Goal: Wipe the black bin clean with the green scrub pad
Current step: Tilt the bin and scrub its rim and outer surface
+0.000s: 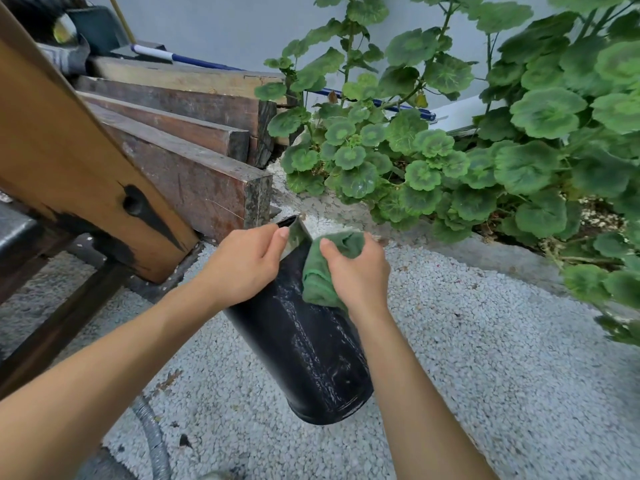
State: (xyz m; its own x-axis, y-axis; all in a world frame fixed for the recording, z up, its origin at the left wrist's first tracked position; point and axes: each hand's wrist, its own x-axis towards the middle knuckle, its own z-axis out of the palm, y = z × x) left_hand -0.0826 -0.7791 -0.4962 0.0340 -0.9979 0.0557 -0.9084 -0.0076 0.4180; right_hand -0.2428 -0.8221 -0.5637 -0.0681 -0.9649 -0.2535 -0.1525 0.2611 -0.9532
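Note:
The black bin (308, 351) is tilted in mid-air above the gravel, its open rim pointing away from me and its round base toward me. Its wet, glossy side faces up. My left hand (242, 265) grips the rim at the far end, thumb on the grey inner wall. My right hand (356, 271) is closed on the bunched green scrub pad (322, 278), which presses against the bin's upper side near the rim.
Dark wooden planks (194, 168) and a tan board (69, 174) lean at the left. A leafy green plant (467, 140) fills the right behind a concrete kerb. Pale gravel (485, 358) covers the ground; a grey hose (152, 441) lies at the bottom left.

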